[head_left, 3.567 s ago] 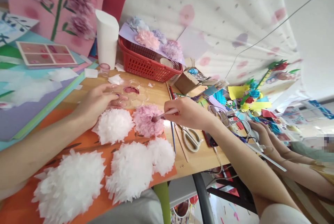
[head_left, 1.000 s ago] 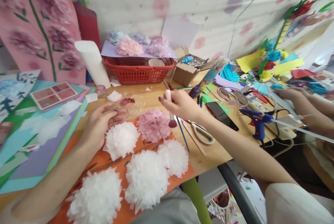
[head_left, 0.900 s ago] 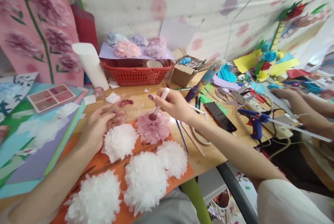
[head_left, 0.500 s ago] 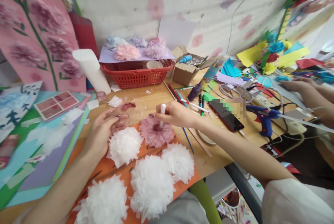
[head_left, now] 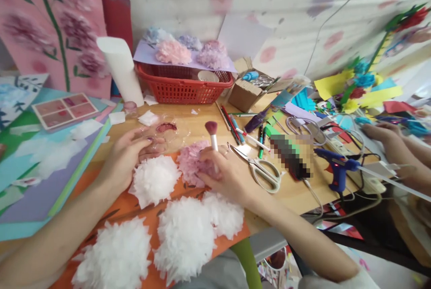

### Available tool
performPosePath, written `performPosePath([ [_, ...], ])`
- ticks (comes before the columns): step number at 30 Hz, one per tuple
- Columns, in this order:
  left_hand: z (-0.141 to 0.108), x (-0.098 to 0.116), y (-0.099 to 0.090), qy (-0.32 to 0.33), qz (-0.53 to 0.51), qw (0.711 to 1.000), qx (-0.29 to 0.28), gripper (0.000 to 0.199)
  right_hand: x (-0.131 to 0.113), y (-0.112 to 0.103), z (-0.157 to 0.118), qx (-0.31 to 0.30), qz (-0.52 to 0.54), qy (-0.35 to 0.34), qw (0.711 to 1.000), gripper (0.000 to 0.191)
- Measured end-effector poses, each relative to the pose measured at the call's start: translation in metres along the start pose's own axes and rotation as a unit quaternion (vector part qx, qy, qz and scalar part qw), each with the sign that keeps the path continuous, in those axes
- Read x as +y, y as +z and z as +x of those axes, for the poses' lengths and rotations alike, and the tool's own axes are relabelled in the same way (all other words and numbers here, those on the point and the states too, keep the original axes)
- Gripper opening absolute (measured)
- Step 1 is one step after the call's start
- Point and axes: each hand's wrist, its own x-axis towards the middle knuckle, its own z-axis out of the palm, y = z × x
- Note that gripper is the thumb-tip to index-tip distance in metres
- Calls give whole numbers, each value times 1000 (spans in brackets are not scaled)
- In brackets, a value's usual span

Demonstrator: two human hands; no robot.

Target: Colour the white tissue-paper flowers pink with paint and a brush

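My right hand point(head_left: 224, 170) grips the white handle of a makeup brush point(head_left: 211, 129), its dark pink bristles pointing up. Under its fingers lies a dusty-pink tissue paper flower point(head_left: 191, 161), partly hidden by the hand. My left hand point(head_left: 129, 152) curls its fingers over the edge of a clear plastic package point(head_left: 158, 141), where a patch of dark red powder point(head_left: 166, 126) shows. Several white tissue paper flowers, the nearest to the hands being one ruffled bloom point(head_left: 156, 179), rest on an orange sheet point(head_left: 134, 217).
Scissors point(head_left: 259, 170) lie right of my right hand, near a phone point(head_left: 289, 156) and a blue glue gun point(head_left: 336, 165). Behind are a red basket point(head_left: 185, 89), a white bottle point(head_left: 121, 71) and a cardboard box point(head_left: 247, 94). Another person's hand point(head_left: 384, 138) is at far right.
The brush has flipped from bristles down on the pink flower to bristles up. My right hand has shifted lower over the flower, uncovering the scissors. My left hand stays by the plastic.
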Motion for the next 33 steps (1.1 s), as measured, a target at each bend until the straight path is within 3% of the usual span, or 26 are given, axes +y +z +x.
performPosePath([
  [2,1,-1,-1,4,-4,1000,-8,40,4,2,4,-15,25,26,999,15],
  [5,1,0,-1,2,-6,1000,-18,41,7,-5,9,16,86,42,995,15],
  [7,0,1,1,-5,-5,1000,-14,42,5,-11,8,8,77,10,997,14],
  [11,-3,4,4,-19,-4,1000,-2,47,-1,-14,-2,-68,20,-50,996,6],
  [14,-2,4,3,-12,1,1000,-3,44,0,-13,-6,-9,13,-18,1000,4],
  [20,1,0,0,-10,-5,1000,-13,41,8,-12,-5,-37,-59,-141,988,4],
  [23,0,0,1,-13,-5,1000,-13,40,9,-12,-7,-5,-84,-114,990,7],
  [28,-2,0,3,-15,-6,1000,-12,34,11,-10,-7,-38,-72,-142,987,7],
  [33,-5,4,5,-16,8,1000,-8,25,13,-9,-5,-50,-60,-113,990,12],
])
